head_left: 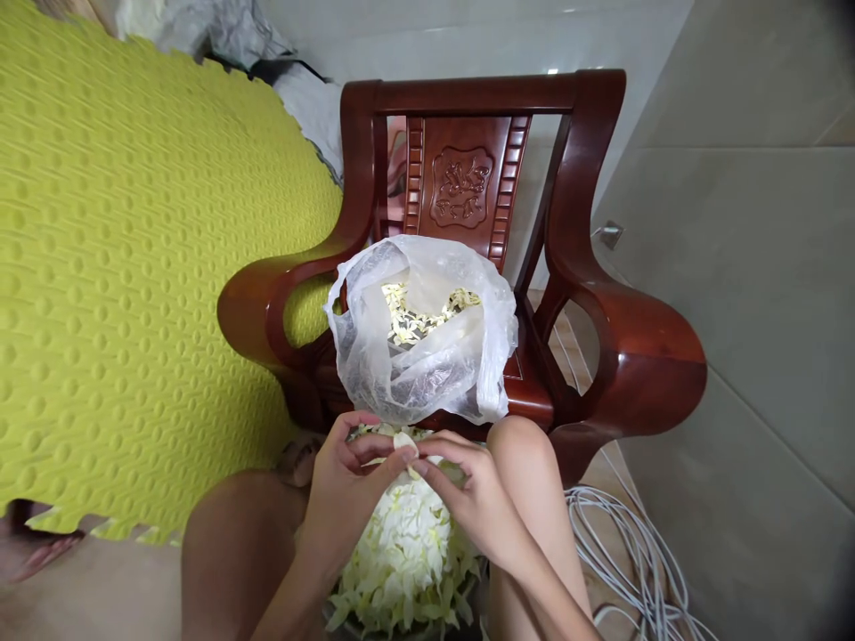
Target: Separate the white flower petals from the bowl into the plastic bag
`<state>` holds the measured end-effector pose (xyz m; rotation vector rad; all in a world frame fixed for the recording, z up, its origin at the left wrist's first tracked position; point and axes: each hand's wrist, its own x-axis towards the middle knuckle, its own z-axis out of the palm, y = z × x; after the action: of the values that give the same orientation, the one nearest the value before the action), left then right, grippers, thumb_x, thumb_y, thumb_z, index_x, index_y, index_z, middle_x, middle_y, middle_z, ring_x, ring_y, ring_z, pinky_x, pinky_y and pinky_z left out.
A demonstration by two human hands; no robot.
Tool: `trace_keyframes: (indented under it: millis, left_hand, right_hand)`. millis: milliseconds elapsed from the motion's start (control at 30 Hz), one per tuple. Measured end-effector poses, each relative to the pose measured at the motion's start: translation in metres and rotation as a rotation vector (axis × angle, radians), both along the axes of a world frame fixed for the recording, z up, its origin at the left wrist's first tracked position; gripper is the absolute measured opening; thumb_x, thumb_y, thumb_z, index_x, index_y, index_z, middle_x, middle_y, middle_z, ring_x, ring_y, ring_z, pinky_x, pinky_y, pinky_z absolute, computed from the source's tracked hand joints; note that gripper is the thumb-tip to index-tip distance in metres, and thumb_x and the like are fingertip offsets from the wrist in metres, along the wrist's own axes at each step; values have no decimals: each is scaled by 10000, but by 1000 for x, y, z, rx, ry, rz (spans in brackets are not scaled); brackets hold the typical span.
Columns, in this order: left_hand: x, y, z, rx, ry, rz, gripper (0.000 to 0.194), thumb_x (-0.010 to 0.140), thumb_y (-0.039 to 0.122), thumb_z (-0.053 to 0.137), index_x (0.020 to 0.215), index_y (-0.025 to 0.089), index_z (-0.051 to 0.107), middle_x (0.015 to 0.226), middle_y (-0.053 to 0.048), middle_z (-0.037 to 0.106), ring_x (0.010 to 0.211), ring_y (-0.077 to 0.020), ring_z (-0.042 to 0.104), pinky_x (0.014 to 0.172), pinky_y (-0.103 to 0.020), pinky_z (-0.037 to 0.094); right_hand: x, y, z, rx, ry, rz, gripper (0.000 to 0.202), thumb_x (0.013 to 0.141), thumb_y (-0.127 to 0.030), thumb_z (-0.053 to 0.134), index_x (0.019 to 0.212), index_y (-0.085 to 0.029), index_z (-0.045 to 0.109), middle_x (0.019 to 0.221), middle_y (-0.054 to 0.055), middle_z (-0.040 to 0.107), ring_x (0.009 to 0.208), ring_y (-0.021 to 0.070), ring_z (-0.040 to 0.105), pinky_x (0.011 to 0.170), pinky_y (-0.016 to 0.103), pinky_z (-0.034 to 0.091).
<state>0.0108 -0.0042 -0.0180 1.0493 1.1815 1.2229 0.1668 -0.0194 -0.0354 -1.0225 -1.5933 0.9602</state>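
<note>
A small whitish flower [404,442] is pinched between the fingertips of both hands, over a heaped pile of white and pale green flowers [407,543]. My left hand [354,476] grips the flower from the left, thumb and fingers closed on it. On its other side, my right hand [473,499] pinches it with thumb and forefinger. The dark rim of a container [347,630] shows under the pile, between the knees. Just beyond my hands, a translucent white plastic bag [427,383] stands open with small pale flower pieces [411,328] inside.
The bag rests on a carved, reddish-brown wooden armchair [655,356]. A yellow foam mat [134,267] lies along the left. Coiled white cable [634,561] lies on the floor at right, near a tiled wall [748,267]. Another person's foot [40,547] shows at lower left.
</note>
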Motion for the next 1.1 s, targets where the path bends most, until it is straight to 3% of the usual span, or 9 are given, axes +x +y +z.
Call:
trace_keyframes:
  millis: [100,200,367,533,700,867,1000,1100]
  left_hand:
    - [2,2,-7,24,56,90,412,594,296,852,867,194,560,713,22,700,720,-138,657,612,-195,512]
    - [1,3,-11,-18,60,37,324,614,318,832,815,174,623,678,-3,712,674,-145,661,633,-217,527]
    - [5,7,-10,1,86,15,261,648,327,808,805,179,660,707,-19,737,698,-162,684,673,-235,547]
    - [13,7,-12,97,183,37,207,679,312,787,788,186,663,708,-14,722,712,-170,683,691,-242,547]
    - [16,0,-14,153,268,-22,144,738,338,744,777,203,713,754,-23,736,730,-180,684,683,-242,547]
    - [15,-8,-15,191,396,12,176,766,358,714,864,233,789,868,-47,783,809,-231,714,715,-281,562]
    - [12,-8,-17,63,261,-35,283,727,404,752,937,218,796,946,-62,785,833,-240,720,733,-292,577]
    - [10,-5,-18,-47,114,-107,314,706,438,771,900,193,802,878,-65,788,801,-230,718,721,-280,579]
  right_hand:
    - [-5,1,-9,32,-46,-107,86,875,-199,624,854,-189,707,812,34,681,773,170,615,714,282,455]
    - [-7,1,-13,-63,26,-179,79,829,-211,652,762,-174,671,729,22,663,695,159,590,657,267,450]
    - [-2,2,-8,-136,110,-111,199,878,-318,609,775,-172,696,725,28,639,699,158,557,636,265,434]
    - [0,3,-11,-41,87,-189,173,877,-278,614,768,-177,703,791,54,640,758,178,578,668,287,436]
    - [0,5,-13,-19,164,-278,168,834,-278,659,701,-183,694,716,34,618,690,162,567,613,270,435]
    - [1,7,-12,-66,202,-250,199,814,-351,704,696,-192,721,713,39,635,691,168,583,615,275,457]
    - [3,8,-13,-77,249,-275,169,757,-357,766,712,-198,731,717,36,662,689,164,595,629,272,480]
    - [3,7,-11,-115,253,-254,185,695,-353,816,722,-193,726,699,28,669,669,160,603,618,269,493]
